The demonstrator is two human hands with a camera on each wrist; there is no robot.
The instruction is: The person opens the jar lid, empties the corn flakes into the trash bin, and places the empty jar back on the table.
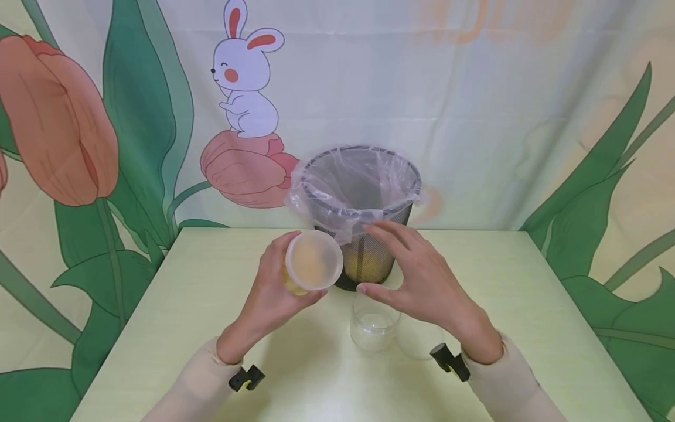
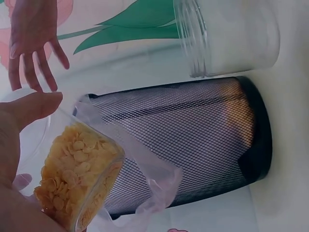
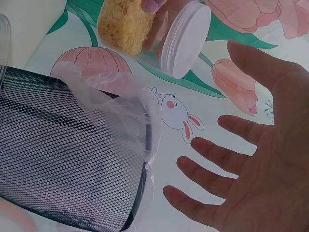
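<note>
My left hand (image 1: 266,287) grips a clear jar (image 2: 79,169) partly filled with yellow flakes, its white lid (image 1: 315,261) on and tipped up toward the head camera. Thumb and fingers wrap the jar's sides, and in the right wrist view the flakes lie away from the lid (image 3: 186,41). My right hand (image 1: 429,275) is in the air to the right of the jar, its fingers (image 3: 205,176) spread and holding nothing. A black mesh bin (image 1: 403,217) with a translucent plastic liner (image 1: 343,217) stands just beyond both hands.
An open clear jar (image 1: 374,328) stands on the pale green table (image 1: 211,264) below my right hand. Beside it lies a faint, clear round thing (image 1: 422,341). Yellow contents (image 1: 369,265) show through the bin's mesh low down. A printed curtain (image 1: 501,117) hangs behind the table.
</note>
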